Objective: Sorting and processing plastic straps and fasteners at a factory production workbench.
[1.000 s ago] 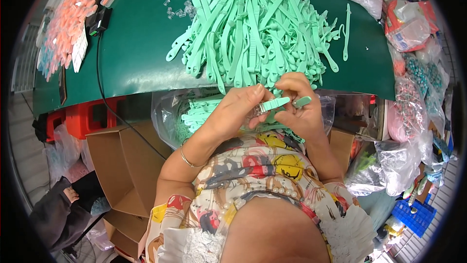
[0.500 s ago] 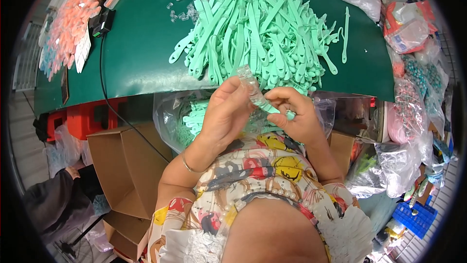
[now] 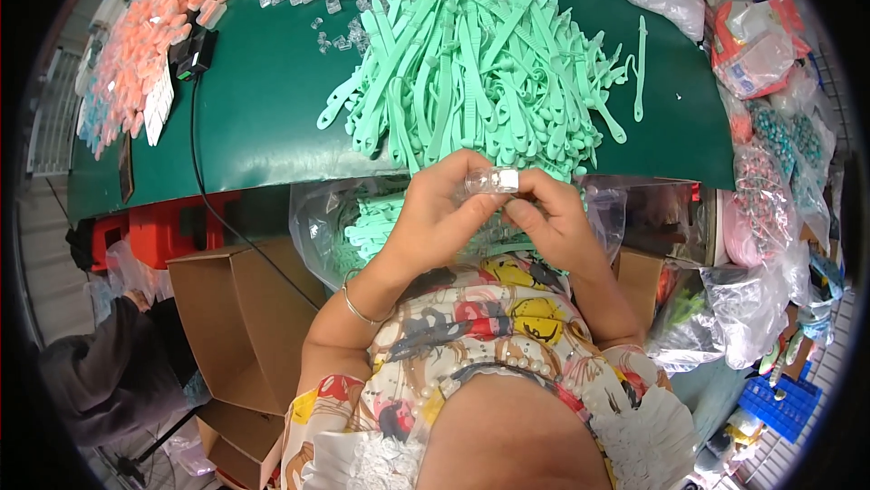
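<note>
From afar, I saw the left hand (image 3: 424, 223) pinch clear plastic pieces (image 3: 490, 182) by the tabletop's (image 3: 272, 132) near edge, the right hand (image 3: 560, 223) touching (grip hidden). I couldn't tell what was done; many green straps (image 3: 485, 73) seemed left.

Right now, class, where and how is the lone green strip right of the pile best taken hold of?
Probably pinch the strip at mid-length, across its narrow width, coming from the right: it lies flat and long, the pile is on its left, and green tabletop shows on its right.
</note>
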`<state>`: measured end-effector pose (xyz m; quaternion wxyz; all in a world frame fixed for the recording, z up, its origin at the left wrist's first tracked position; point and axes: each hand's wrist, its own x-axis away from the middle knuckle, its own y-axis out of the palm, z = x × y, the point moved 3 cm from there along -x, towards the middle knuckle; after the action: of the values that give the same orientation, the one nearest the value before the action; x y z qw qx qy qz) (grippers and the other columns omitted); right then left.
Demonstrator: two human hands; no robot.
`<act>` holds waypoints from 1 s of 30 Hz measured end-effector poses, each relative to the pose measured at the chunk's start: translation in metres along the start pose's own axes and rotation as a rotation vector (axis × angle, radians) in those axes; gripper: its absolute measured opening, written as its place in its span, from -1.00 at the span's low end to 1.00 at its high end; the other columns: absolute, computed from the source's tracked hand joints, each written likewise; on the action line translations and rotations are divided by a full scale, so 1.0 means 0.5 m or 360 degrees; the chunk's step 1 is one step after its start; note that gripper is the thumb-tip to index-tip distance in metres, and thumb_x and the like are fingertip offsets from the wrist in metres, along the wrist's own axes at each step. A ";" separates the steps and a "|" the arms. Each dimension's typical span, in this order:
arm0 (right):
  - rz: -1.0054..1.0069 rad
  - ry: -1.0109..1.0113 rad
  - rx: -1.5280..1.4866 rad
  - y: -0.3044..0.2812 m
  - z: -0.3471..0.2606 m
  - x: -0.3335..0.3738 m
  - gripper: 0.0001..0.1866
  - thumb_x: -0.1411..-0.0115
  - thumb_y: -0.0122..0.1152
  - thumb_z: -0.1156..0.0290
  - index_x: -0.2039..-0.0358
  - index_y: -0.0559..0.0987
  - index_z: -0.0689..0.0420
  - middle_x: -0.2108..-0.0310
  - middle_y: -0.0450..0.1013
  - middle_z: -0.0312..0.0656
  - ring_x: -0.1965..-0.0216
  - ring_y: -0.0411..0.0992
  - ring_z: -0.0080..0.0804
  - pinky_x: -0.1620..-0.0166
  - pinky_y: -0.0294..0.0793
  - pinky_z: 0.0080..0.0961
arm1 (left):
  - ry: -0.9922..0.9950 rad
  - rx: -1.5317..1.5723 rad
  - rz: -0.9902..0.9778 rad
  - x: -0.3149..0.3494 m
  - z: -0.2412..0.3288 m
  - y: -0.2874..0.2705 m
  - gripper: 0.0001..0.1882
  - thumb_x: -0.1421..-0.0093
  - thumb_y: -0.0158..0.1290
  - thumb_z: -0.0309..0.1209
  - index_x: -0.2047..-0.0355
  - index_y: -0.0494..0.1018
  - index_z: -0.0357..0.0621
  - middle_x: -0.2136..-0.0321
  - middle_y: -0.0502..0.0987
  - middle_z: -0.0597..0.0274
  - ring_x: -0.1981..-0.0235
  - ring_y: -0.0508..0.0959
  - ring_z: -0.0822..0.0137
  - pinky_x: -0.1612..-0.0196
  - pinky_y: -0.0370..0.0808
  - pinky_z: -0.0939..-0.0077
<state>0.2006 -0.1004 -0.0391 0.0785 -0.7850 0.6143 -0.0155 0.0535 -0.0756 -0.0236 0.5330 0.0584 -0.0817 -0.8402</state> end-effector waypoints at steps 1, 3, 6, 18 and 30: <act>-0.0031 -0.0082 0.0069 -0.009 0.001 0.004 -0.86 -0.11 0.04 0.46 0.34 0.40 0.26 0.54 0.38 -0.23 0.51 0.35 -0.53 0.41 0.33 -0.61 | 0.0002 -0.0005 -0.0002 0.000 -0.002 0.000 -0.92 -0.07 0.01 -0.49 0.44 0.35 -0.22 0.57 0.36 0.44 0.53 0.26 0.66 0.50 0.19 0.75; 0.0034 -0.0176 0.0059 -0.016 -0.003 0.004 -0.87 -0.15 -0.02 0.47 0.32 0.38 0.25 0.58 0.34 -0.29 0.56 0.29 -0.63 0.47 0.27 -0.69 | -0.0141 0.0286 0.0008 0.001 -0.023 -0.004 -0.81 -0.13 -0.03 -0.32 0.45 0.34 -0.21 0.63 0.29 0.45 0.58 0.19 0.63 0.51 0.13 0.72; 0.0066 0.0129 -0.0739 -0.012 0.004 0.009 -0.86 -0.20 -0.08 0.41 0.35 0.39 0.22 0.64 0.25 -0.40 0.63 0.13 -0.76 0.57 0.10 -0.79 | -0.0111 0.0459 -0.0025 0.006 -0.034 -0.002 -0.66 -0.16 -0.09 -0.13 0.48 0.30 -0.18 0.67 0.19 0.44 0.61 0.12 0.56 0.52 0.08 0.66; -0.0206 0.0409 -0.1177 0.014 0.013 -0.007 -0.83 -0.20 -0.07 0.36 0.33 0.40 0.20 0.67 0.22 -0.41 0.66 0.09 -0.76 0.63 -0.01 -0.79 | -0.0165 0.0966 -0.0047 0.009 -0.041 0.019 -0.69 -0.22 -0.16 -0.18 0.53 0.24 -0.14 0.69 0.13 0.44 0.65 0.05 0.58 0.55 0.04 0.69; -0.0147 0.0277 -0.0786 0.004 -0.006 0.001 -0.87 -0.18 -0.06 0.41 0.38 0.41 0.20 0.63 0.24 -0.42 0.62 0.12 -0.75 0.56 0.08 -0.78 | -0.0221 0.0351 -0.0114 0.017 -0.059 0.004 -0.75 -0.18 -0.07 -0.26 0.41 0.35 -0.22 0.58 0.34 0.38 0.53 0.25 0.60 0.46 0.20 0.70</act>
<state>0.1984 -0.1018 -0.0363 -0.1693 -0.8033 0.5675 0.0639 0.0568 -0.0864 -0.0521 0.4860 0.0613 -0.2082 -0.8466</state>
